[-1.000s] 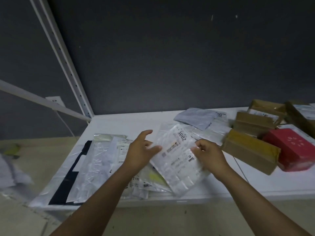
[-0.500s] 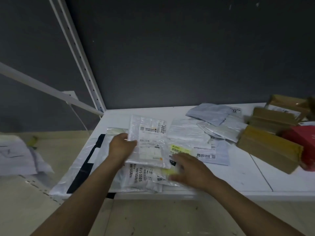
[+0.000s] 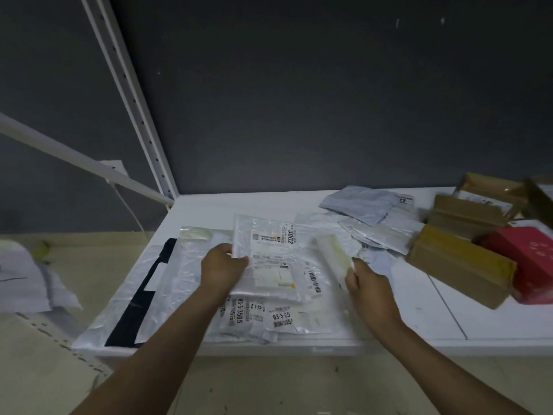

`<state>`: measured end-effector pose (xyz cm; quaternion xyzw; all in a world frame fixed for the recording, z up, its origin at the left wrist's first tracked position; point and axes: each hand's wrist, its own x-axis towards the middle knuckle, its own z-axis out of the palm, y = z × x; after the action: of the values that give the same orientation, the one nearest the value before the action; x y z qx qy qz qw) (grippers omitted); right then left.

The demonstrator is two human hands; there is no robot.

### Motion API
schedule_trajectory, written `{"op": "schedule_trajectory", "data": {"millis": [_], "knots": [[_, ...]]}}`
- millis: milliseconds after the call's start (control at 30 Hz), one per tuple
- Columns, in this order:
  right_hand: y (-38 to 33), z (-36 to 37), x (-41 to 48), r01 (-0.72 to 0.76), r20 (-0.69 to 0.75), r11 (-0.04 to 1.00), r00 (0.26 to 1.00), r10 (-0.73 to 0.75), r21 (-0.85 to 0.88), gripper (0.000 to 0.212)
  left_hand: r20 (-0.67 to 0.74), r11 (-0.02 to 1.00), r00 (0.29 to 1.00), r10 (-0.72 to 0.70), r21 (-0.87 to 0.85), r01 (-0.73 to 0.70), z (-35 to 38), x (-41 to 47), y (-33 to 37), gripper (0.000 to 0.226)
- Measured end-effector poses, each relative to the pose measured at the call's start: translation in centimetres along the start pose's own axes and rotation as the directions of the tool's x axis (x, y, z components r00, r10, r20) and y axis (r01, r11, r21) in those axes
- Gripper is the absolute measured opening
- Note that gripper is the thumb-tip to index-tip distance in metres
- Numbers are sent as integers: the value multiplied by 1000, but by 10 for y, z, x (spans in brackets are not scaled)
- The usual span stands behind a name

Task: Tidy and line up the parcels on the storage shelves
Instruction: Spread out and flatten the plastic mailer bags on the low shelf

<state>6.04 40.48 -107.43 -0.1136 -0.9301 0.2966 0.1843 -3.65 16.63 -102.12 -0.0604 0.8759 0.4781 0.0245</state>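
Apart, hands [image 3: 223, 268] pinching parcels [image 3: 270, 265], white shelf [image 3: 419, 313]

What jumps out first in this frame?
The left hand grips a clear mailer labelled 3002 atop a messy pile of flat mailers at mid-shelf. Just to its right, the right hand holds up a pale packet, which is blurred. At the right end of the white shelf, a red box stands out beside brown cartons.
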Motion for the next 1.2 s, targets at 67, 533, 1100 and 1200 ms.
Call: {"op": "schedule_trajectory", "data": {"millis": [67,533,1100,1200], "knots": [[6,-9,-1,-43,-85,998,995,47,49,13,60,1000,998,22,7,-22,22,-12,3,31],[43,-14,-26,432,302,876,882,-361,-214,55,186,620,938,292,710,-333,91,-37,-9,72],[79,-15,39,250,257,904,952,-165,-348,48,437,578,784,441,530,-620,132,21,35,46],[107,-10,48,229,447,918,892,-64,-324,98,448,581,787,424,532,-616,153,46,42,46]]}}
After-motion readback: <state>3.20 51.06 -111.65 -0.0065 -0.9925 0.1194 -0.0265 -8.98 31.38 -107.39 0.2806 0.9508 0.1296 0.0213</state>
